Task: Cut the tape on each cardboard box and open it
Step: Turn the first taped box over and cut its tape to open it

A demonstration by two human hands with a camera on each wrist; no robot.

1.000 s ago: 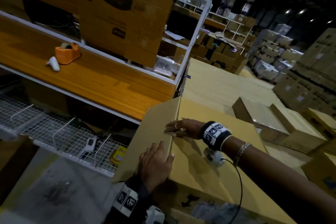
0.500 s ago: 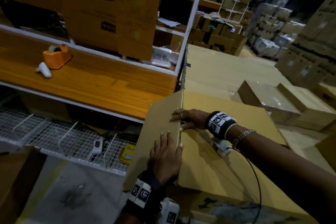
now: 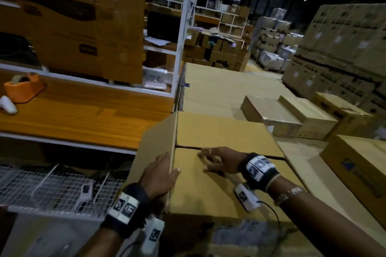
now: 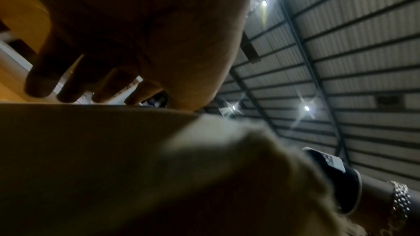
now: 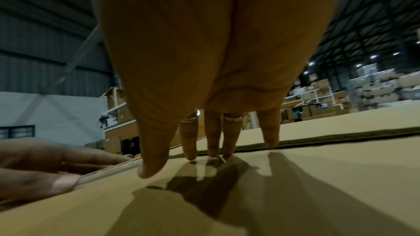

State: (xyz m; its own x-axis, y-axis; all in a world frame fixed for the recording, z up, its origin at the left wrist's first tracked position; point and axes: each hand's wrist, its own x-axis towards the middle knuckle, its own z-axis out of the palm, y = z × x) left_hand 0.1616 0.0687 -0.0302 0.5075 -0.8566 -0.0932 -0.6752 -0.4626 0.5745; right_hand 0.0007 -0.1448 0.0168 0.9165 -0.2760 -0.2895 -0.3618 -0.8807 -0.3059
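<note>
A big brown cardboard box (image 3: 219, 131) stands right in front of me, its two top flaps meeting at a dark seam (image 3: 188, 148). No tape shows on the seam. My left hand (image 3: 158, 175) lies against the box's left side near the top edge, thumb resting over onto the top; the fingers look straight in the left wrist view (image 4: 136, 42). My right hand (image 3: 219, 161) is spread on the near flap with its fingertips (image 5: 213, 148) touching the cardboard at the seam. Neither hand holds a tool. The right wrist view also shows the left hand (image 5: 41, 164) lying along the box edge.
A white-framed shelf unit stands to the left, its wooden shelf (image 3: 83, 115) holding an orange tape dispenser (image 3: 24, 87) and a white object (image 3: 7, 104). Below is a wire rack (image 3: 52, 183). More sealed boxes (image 3: 271, 110) lie right, and stacked cartons (image 3: 334, 48) fill the back.
My right hand has slid from the box's left top edge a little to the right, onto the flap seam. The left hand has stayed at the left edge. My view has shifted closer.
</note>
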